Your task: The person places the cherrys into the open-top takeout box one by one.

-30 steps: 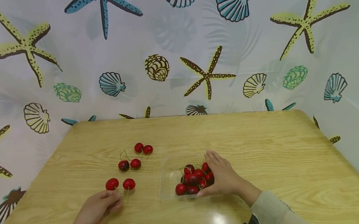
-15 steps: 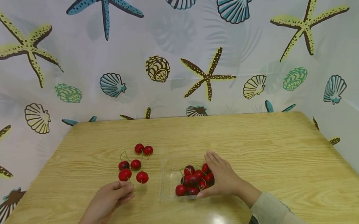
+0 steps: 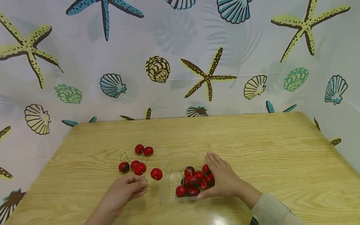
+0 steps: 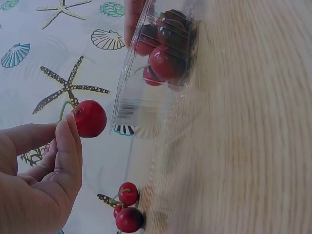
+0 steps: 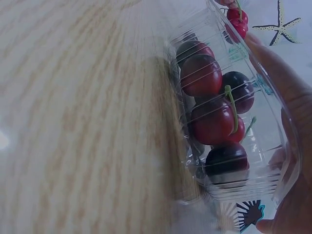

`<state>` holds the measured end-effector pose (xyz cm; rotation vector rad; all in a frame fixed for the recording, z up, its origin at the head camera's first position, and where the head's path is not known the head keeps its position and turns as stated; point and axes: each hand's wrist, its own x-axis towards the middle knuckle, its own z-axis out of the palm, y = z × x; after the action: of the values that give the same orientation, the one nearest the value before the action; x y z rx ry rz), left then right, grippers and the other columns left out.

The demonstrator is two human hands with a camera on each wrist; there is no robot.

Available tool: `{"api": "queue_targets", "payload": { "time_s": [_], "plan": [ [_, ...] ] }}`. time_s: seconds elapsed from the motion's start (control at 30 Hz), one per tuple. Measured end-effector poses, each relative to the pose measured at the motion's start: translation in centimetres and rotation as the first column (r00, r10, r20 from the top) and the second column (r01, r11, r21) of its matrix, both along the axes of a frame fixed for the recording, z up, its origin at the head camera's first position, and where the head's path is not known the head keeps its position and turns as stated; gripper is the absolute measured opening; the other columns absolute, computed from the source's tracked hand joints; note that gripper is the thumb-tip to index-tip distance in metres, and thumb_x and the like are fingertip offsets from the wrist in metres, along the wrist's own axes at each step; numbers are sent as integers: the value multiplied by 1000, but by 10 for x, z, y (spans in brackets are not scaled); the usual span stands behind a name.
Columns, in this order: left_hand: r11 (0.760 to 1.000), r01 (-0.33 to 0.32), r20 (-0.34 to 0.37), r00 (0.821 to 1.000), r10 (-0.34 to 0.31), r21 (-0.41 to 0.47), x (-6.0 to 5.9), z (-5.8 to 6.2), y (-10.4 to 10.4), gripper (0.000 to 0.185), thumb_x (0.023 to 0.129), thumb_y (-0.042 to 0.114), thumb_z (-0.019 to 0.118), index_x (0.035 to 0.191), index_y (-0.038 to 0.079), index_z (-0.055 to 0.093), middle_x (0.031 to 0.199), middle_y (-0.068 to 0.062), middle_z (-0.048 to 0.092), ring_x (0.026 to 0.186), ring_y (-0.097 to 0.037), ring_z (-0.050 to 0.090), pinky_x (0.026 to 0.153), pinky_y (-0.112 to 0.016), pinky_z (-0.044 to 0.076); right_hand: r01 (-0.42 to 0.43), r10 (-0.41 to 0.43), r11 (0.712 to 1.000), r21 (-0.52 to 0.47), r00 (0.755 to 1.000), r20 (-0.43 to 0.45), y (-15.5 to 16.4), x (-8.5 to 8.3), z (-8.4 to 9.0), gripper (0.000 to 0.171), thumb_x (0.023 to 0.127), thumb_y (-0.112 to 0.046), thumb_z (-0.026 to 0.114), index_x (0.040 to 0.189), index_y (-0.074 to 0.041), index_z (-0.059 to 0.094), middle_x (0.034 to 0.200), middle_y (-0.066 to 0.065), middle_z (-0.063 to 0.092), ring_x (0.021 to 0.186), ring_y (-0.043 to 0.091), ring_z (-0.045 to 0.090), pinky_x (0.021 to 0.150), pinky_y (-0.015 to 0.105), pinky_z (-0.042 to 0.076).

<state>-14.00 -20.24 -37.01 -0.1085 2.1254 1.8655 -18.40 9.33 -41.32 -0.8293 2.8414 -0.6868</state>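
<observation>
Fingers (image 4: pixel 68 141) of the left hand (image 3: pixel 123 193) are pinching the stems of a cherry pair (image 3: pixel 147 171), thumb and forefinger closed narrow on the green stalks; in the left wrist view one of those cherries (image 4: pixel 89 118) is showing just past the fingertips, off the tabletop (image 3: pixel 261 145). Right hand (image 3: pixel 223 178) is cupping the right side of the clear plastic tray (image 3: pixel 168 174), fingers relaxed and nearly straight along its wall, thumb at the near edge, steadying it. Tray is sitting near the middle of the tabletop, holding a heap of red cherries (image 3: pixel 196 181) bunched toward the right hand's side; its left half is looking bare.

Key relation: tray is lying to the right of the left fingers, just beside the held pair, with the nearer cherry of the pair almost at the tray's left rim. Left hand is the nearer one to the loose fruit; right hand is occupied on the tray. Tray's long axis is running roughly left to right across the tabletop, judging from the head view.

Loose cherries (image 3: pixel 136 159), about four, are lying on the tabletop just beyond the left hand, apart from the tray. Seashell-print curtain (image 3: pixel 177 58) is hanging behind.
</observation>
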Motion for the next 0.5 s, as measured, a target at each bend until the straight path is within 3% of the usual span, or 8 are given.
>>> {"api": "queue_targets", "payload": {
  "time_s": [0.5],
  "plan": [
    [994, 98, -37, 994, -100, -42, -7, 3, 19, 25, 84, 10, 54, 96, -12, 52, 83, -9, 56, 76, -16, 58, 69, -24, 47, 3, -3, 1000, -1, 1000, 7, 0, 2, 2, 118, 56, -71, 58, 137, 0, 10, 143, 11, 3, 129, 25, 0, 98, 50, 9]
  ]
}}
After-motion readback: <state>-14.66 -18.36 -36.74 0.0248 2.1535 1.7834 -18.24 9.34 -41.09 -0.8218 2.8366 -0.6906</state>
